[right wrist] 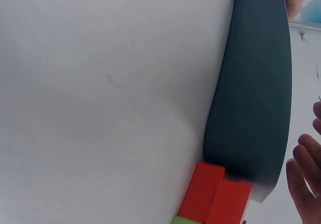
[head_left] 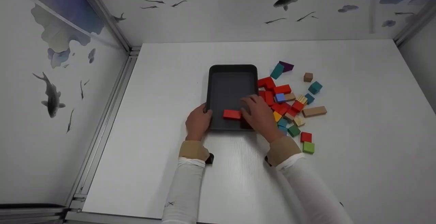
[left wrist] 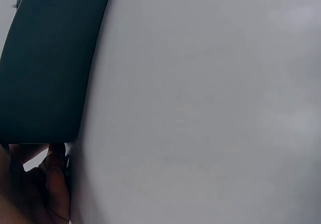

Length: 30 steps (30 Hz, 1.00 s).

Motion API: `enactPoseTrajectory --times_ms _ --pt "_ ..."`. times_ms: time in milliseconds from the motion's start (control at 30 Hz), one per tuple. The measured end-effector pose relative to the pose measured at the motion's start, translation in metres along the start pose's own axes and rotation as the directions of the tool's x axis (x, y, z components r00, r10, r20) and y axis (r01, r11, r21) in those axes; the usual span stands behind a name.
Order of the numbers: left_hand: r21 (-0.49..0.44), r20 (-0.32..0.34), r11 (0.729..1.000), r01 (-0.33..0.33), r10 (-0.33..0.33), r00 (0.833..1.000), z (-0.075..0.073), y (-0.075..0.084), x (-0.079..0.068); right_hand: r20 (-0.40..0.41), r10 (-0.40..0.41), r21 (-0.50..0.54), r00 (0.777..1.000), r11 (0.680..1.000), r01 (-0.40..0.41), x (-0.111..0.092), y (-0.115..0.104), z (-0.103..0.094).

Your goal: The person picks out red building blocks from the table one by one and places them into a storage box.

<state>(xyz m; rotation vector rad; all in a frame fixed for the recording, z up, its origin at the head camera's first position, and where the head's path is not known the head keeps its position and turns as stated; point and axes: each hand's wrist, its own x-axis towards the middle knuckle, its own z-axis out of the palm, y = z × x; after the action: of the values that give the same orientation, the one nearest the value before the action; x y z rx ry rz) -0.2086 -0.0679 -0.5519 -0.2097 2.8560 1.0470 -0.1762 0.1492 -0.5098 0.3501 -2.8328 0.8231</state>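
A dark rectangular baking tray [head_left: 231, 87] lies on the white table. My left hand [head_left: 198, 121] grips its near left side, thumb over the rim; the left wrist view shows the fingers [left wrist: 57, 191] at the tray's outer wall. Inside the tray, near its front, lies a red block [head_left: 232, 114]. Over the tray's right side hovers my right hand [head_left: 259, 116], its thumb close by that block's right end. A dark reddish shape in shadow sits under this hand. In the right wrist view the fingers [right wrist: 303, 169] are spread and loosely bent, with nothing seen between them.
Against the tray's right side spreads a loose pile of coloured blocks, many of them red [head_left: 282, 89]. A long wooden block [head_left: 314, 111] and a light green block [head_left: 308, 147] lie at its outer edge. Panels with painted fish stand behind and at the left.
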Motion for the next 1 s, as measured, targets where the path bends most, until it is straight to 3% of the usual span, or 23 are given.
enactPoseTrajectory --times_ms 333,533,633,867,1000 --pt "0.008 0.003 1.000 0.006 -0.006 1.000 0.000 0.000 -0.002 -0.042 0.130 0.014 0.991 0.991 -0.130 -0.005 0.030 -0.020" --pt "0.010 -0.002 1.000 -0.009 0.009 1.000 0.000 0.002 -0.001 -0.026 0.335 -0.031 0.942 0.941 -0.336 -0.008 0.050 -0.034" --pt "0.007 -0.003 1.000 -0.014 0.014 1.000 0.000 0.001 0.000 -0.008 0.391 -0.045 0.920 0.919 -0.391 -0.010 0.058 -0.036" --pt "0.000 0.007 1.000 -0.008 0.008 1.000 -0.001 0.001 -0.001 0.028 0.381 -0.067 0.924 0.923 -0.379 -0.016 0.067 -0.036" --pt "0.009 0.015 1.000 -0.001 0.001 1.000 -0.001 0.001 -0.001 0.100 0.405 -0.101 0.909 0.913 -0.396 -0.016 0.066 -0.038"
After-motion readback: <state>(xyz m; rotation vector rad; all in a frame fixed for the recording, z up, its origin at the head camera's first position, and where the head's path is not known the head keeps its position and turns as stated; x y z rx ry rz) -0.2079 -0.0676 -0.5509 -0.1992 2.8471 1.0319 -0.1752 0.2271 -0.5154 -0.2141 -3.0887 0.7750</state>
